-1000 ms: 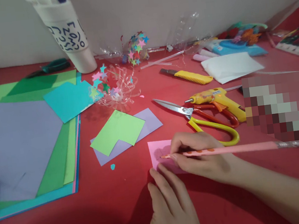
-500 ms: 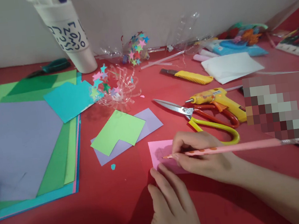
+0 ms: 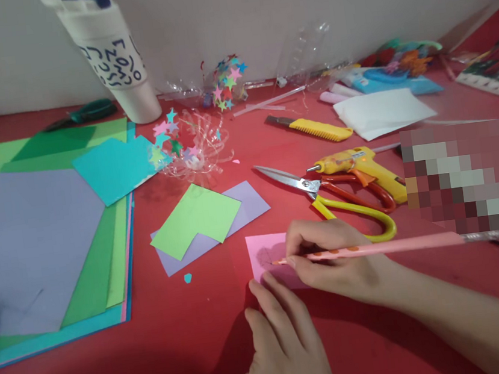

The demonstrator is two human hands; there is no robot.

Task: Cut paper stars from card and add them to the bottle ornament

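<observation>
My right hand (image 3: 335, 255) is closed on a pink pencil (image 3: 402, 245), whose tip touches a small pink sheet of paper (image 3: 261, 247). Faint pencil lines show on that sheet near the tip. My left hand (image 3: 286, 340) lies with fingers stretched out, its fingertips on the sheet's lower left edge. Beyond my right hand lie scissors (image 3: 313, 187) with one red and one yellow handle. To the left, a light green paper piece (image 3: 194, 218) rests over a purple one (image 3: 251, 199).
Stacked coloured sheets (image 3: 34, 250) cover the left side. A white tumbler (image 3: 120, 63) stands at the back near the wall. A yellow glue gun (image 3: 365, 166), a yellow box cutter (image 3: 319, 128), white paper (image 3: 383, 113) and star-tipped clear strands (image 3: 190, 149) lie farther back.
The pencil lines on the pink sheet look a little fuller. Both hands keep their places on the sheet; the whole view has shifted very slightly.
</observation>
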